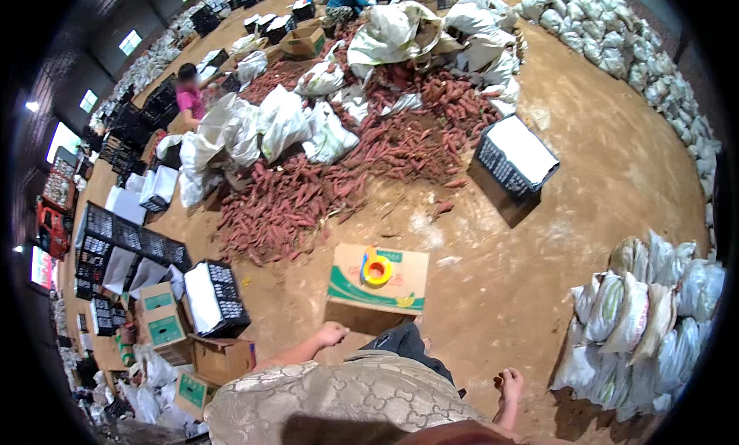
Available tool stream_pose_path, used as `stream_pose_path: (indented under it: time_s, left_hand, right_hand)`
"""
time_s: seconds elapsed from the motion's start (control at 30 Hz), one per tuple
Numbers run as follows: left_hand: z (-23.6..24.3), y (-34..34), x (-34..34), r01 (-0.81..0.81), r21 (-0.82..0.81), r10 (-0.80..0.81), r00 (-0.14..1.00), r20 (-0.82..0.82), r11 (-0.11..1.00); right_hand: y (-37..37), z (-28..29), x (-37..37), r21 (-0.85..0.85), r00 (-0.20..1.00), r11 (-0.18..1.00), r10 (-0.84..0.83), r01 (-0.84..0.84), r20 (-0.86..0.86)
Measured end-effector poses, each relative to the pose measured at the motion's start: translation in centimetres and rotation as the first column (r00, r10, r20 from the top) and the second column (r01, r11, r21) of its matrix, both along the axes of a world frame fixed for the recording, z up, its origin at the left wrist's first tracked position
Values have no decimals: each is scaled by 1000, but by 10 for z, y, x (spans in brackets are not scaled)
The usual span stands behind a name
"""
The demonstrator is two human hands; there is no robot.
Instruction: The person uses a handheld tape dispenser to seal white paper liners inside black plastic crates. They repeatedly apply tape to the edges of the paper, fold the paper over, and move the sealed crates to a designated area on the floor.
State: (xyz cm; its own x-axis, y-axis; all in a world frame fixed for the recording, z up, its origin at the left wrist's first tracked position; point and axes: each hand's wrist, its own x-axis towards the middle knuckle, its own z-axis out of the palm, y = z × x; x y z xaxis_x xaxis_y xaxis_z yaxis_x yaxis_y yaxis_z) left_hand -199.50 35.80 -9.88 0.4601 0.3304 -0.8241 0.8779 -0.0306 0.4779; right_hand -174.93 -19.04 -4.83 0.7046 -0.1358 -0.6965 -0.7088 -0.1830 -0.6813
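A cardboard carton (350, 266) with green bands stands on the floor just in front of me. On its top lies a yellow roll of tape (377, 269), with a bit of blue at its left side. My left hand (332, 334) hangs beside the carton's near left corner, its fingers curled in and nothing visible in them. Out to the right, away from the carton, my right hand (510, 383) hangs by my side over the floor. Its fingers are loosely bent and apart, and I see no object in them.
A large heap of sweet potatoes (292, 206) lies ahead, with white sacks (281, 125) on it. Paper-topped black crates stand right (514, 160) and left (214, 299). Filled sacks (631, 322) are stacked at right. Two people (190, 98) are farther off.
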Motion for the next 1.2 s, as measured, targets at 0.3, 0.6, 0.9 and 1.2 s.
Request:
stream_pose_path:
  time_s: [0.3, 0.6, 0.9, 1.2]
  left_hand:
    - [0, -6, 75, -163, -149, 176, 982, 74, 975]
    - [-6, -49, 142, -489, -178, 499, 866, 14, 854]
    - [-73, -86, 106, -299, 346, 335, 941, -49, 889]
    - [-45, -43, 212, -527, 374, 521, 844, 127, 763]
  right_hand:
    - [-13, 24, 6, -61, 890, 905, 399, -421, -220]
    - [-65, 45, 103, -130, 886, 893, 391, -431, -249]
    - [-63, 35, 215, -41, 910, 936, 328, -349, -252]
    - [-126, -31, 298, -195, 720, 693, 661, -694, -213]
